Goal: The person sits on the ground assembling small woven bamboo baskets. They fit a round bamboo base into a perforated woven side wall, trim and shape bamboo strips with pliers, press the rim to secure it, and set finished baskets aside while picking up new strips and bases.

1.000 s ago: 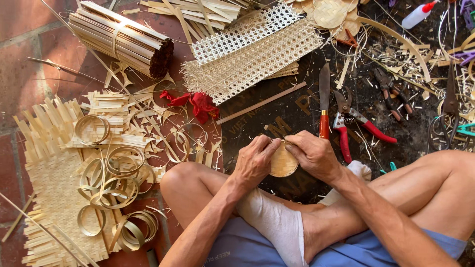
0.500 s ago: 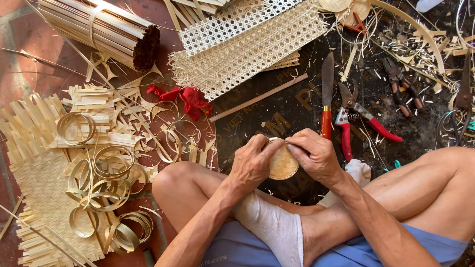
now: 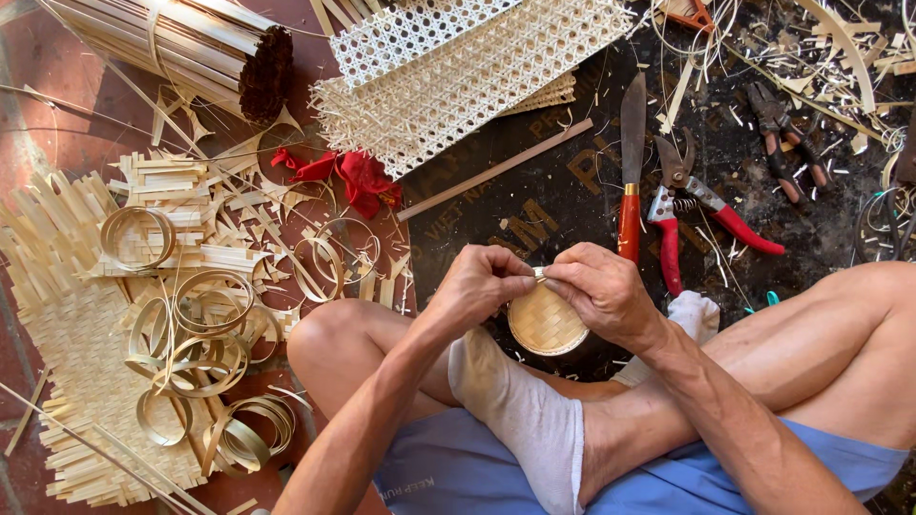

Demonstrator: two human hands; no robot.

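At the far left a flat woven mat [image 3: 57, 324] lies on the floor with loose bamboo rings [image 3: 205, 334] and cut strips scattered over it, and a tied bundle of splints [image 3: 181, 43] rests above; these look like stock ready for use. Toward the middle, sheets of open-weave cane [image 3: 477, 67] lie beside a red rag [image 3: 358, 181].

The left hand [image 3: 477, 286] is closed in a pinch on the upper rim of a small round woven disc [image 3: 546, 324], held over the crossed legs. The right hand [image 3: 601, 291] pinches the same rim just beside it, fingers curled, thumb against forefinger.

The disc's weave seems complete and cut round, so the work in hand appears to be the edge; whether a rim strip is already on, the view is too tight to tell.

To the right lie a red-handled knife [image 3: 630, 181] and red-handled shears [image 3: 697, 205], both untouched.
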